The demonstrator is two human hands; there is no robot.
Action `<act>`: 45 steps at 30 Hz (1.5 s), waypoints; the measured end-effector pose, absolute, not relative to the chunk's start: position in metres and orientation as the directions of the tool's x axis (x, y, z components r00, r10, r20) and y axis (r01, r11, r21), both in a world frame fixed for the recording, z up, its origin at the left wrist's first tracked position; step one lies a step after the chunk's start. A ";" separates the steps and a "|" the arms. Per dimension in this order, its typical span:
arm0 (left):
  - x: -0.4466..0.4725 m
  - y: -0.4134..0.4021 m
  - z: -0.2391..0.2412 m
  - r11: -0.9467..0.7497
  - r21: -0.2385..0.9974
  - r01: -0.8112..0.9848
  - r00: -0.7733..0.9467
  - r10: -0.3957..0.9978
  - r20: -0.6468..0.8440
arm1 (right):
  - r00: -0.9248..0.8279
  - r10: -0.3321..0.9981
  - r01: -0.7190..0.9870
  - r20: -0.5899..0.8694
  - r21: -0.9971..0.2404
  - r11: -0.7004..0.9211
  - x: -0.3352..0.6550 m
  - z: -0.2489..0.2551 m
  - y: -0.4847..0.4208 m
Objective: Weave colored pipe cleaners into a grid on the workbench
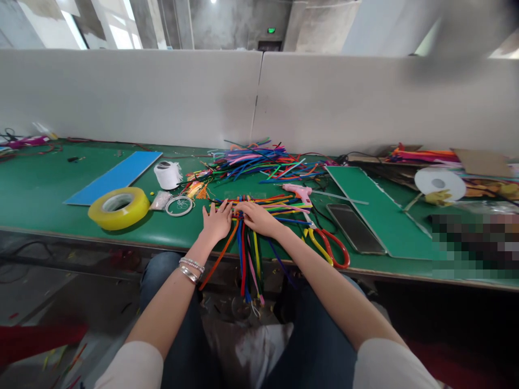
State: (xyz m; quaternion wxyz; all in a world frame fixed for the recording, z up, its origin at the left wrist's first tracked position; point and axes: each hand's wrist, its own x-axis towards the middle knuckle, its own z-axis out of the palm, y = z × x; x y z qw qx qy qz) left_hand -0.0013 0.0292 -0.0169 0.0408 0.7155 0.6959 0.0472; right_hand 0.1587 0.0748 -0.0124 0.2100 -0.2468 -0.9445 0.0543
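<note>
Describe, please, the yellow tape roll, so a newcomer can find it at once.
On the green table, look left of the person's left hand, toward the front. Beside the near end of a blue board lies the yellow tape roll. It is a thick, wide ring, while the other ring nearby is thin and white.

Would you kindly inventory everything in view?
gathered strips: many, multicoloured, under hands
strip pile: many, multicoloured, back centre
glue gun: one, pink, right centre
scissors: one, red-yellow, right front
phone: one, dark, right
green board: one, green, right
blue board: one, blue, left
tape roll: one, yellow, left
spool: one, white, behind tape
ring: one, white, left
packet: one, pale, beside ring
tassels: uncounted, orange, near ring
large roll: one, white, right
side clutter: uncounted, mixed, table ends
table: one, green, below
partition panels: two, grey, background
sign: one, green, background
left hand: one, bare, on strips
right hand: one, bare, on strips
</note>
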 end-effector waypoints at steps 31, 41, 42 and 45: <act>-0.007 0.030 -0.016 -0.080 0.120 0.990 0.089 0.993 -0.073 | -0.823 0.490 0.449 0.287 -0.198 0.871 0.175 0.010 0.056; -0.004 0.032 -0.015 -0.055 0.123 0.991 0.065 0.995 -0.081 | -0.843 0.478 0.463 0.246 -0.120 0.878 0.170 0.009 0.055; -0.004 0.033 -0.015 -0.054 0.124 0.991 0.065 0.995 -0.079 | -0.847 0.476 0.462 0.239 -0.116 0.880 0.170 0.010 0.054; -0.004 0.032 -0.016 -0.056 0.130 0.990 0.065 0.996 -0.061 | -0.844 0.475 0.451 0.247 -0.151 0.880 0.172 0.012 0.054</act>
